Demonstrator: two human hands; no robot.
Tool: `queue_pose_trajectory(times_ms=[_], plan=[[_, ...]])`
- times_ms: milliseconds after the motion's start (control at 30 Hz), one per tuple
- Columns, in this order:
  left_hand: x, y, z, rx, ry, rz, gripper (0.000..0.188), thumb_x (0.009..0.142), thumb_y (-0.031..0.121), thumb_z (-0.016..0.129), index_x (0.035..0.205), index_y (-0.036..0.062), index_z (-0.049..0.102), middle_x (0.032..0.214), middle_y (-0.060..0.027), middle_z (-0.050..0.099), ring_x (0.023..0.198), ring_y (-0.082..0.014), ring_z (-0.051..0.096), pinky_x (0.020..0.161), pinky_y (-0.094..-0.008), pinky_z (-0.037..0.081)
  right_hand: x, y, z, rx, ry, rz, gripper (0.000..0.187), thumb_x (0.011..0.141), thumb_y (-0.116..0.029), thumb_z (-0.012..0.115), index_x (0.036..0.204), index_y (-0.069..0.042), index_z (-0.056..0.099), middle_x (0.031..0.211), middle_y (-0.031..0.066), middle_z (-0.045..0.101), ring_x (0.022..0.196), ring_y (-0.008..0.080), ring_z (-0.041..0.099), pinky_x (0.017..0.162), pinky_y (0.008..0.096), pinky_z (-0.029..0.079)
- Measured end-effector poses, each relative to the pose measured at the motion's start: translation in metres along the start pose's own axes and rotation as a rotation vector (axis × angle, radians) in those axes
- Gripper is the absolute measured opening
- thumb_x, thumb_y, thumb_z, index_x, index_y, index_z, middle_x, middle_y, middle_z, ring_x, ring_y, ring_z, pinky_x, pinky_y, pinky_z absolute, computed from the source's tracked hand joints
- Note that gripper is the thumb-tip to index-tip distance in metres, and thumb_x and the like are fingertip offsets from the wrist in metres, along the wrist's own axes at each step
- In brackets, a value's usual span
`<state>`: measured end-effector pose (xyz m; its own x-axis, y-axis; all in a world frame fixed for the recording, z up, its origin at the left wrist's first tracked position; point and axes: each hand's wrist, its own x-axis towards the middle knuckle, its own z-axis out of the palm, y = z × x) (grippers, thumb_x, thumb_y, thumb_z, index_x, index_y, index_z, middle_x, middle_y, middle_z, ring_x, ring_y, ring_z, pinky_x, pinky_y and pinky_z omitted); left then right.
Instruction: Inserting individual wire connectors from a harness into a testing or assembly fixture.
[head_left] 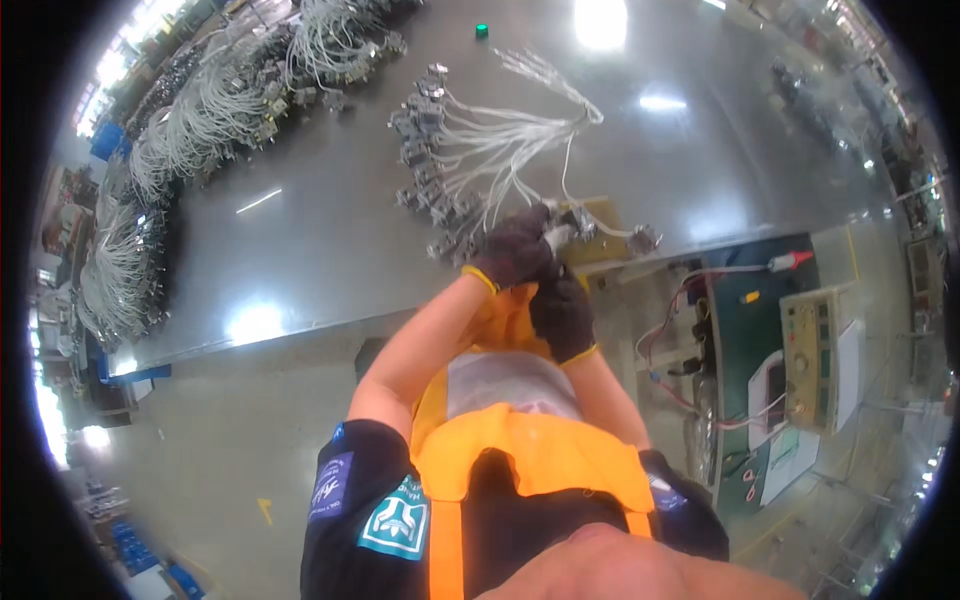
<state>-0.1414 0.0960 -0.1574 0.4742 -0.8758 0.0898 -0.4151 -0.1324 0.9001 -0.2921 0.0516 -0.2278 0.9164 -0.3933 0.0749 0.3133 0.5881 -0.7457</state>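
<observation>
both gloved hands, left (512,245) and right (562,312), closed around one connector end (558,236) of the white wire harness (500,135), lifted just off the grey worktop (330,220) edge for close handling, remaining connectors fanned out behind.

I see a large grey metal worktable (330,240) with a glossy top that reflects the ceiling lights, and its near edge runs just behind the gloves. Directly on it, near the centre, lies a white wire harness (500,135) whose leads fan out from one bundled point to a row of grey connectors (425,165), with one separate connector (643,238) at the table's near edge. Along the far left edge I see further piles of white wire harnesses (215,105), and a small green round object (481,31) sits at the far side.
</observation>
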Motion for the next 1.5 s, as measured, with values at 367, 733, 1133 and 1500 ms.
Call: queue_pose_trajectory(times_ms=[367, 733, 1133, 1500], plan=[[-0.072, 0.019, -0.129, 0.486, -0.243, 0.350, 0.083, 0.082, 0.029, 0.078, 0.148, 0.0045, 0.034, 0.152, -0.0177, 0.037, 0.140, -0.0284, 0.038, 0.112, -0.0392, 0.035, -0.028, -0.016, 0.011, -0.057, 0.505, 0.069, 0.035, 0.101, -0.029, 0.050, 0.128, -0.006, 0.054, 0.108, 0.0093, 0.066, 0.091, 0.0183, 0.067, 0.070, 0.0275, 0.056], [-0.029, -0.004, -0.079, 0.738, -0.340, 0.161, 0.057, 0.079, 0.027, 0.071, 0.129, 0.0078, 0.052, 0.118, -0.0178, 0.060, 0.109, -0.0395, 0.056, 0.091, -0.0486, 0.047, -0.003, -0.005, 0.047, 0.153, 0.325, 0.173, 0.034, 0.101, -0.021, 0.050, 0.132, -0.006, 0.051, 0.108, 0.0068, 0.063, 0.102, 0.0213, 0.065, 0.081, 0.0327, 0.057], [-0.055, -0.009, -0.090, 0.588, -0.253, 0.300, 0.051, 0.078, 0.014, 0.072, 0.126, 0.0078, 0.056, 0.107, -0.0196, 0.061, 0.101, -0.0402, 0.057, 0.091, -0.0457, 0.046, 0.000, 0.007, 0.053, -0.682, 0.173, -0.268, 0.028, 0.091, -0.002, 0.065, 0.118, -0.001, 0.057, 0.115, 0.0100, 0.062, 0.108, 0.0180, 0.060, 0.088, 0.0326, 0.055], [-0.062, 0.008, -0.081, 0.847, -0.199, 0.350, 0.044, 0.078, 0.015, 0.066, 0.121, 0.0085, 0.058, 0.107, -0.0169, 0.060, 0.101, -0.0378, 0.057, 0.087, -0.0473, 0.047, -0.002, -0.014, 0.061, -0.129, 0.289, 0.367, 0.031, 0.101, -0.017, 0.050, 0.130, -0.008, 0.055, 0.126, 0.0064, 0.055, 0.108, 0.0163, 0.060, 0.087, 0.0316, 0.055]])
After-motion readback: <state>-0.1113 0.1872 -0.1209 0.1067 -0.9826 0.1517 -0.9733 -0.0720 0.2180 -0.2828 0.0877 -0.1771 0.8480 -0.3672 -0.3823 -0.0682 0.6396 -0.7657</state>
